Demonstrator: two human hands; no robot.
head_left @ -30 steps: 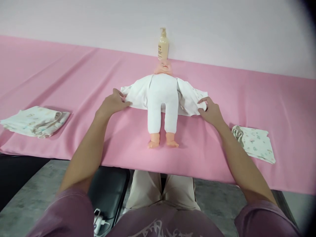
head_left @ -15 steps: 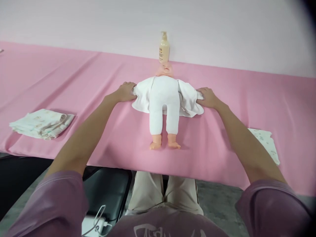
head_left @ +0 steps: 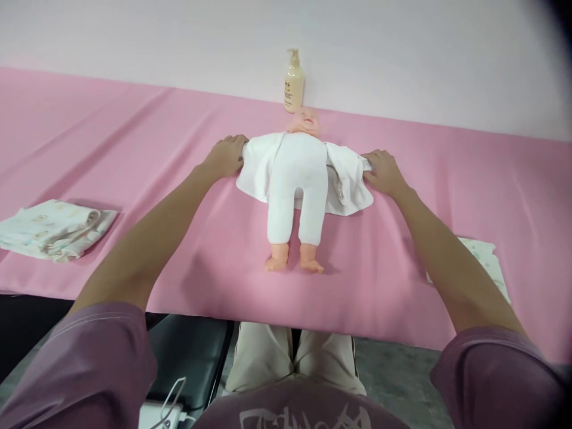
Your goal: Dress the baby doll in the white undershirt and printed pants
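Note:
A baby doll with a white cloth body lies on its back on the pink cloth, its head at the far side and its feet towards me. Under and around its upper body is a white baby shirt, open at the front, with both sleeves spread out sideways. My left hand is closed at the end of the left sleeve. At the right sleeve's end, my right hand is closed on the cuff. The doll's own hands are hidden in the sleeves or under my fingers.
Behind the doll's head a pump bottle stands against the white wall. A folded printed cloth lies on the left. Another printed cloth is partly behind my right forearm. Below the table edge are a black chair and a white device with a cable.
Both hands keep hold of the sleeves, which look pulled slightly straighter and further outward. The doll's head has tilted a little to the right. The camera view has shifted slightly.

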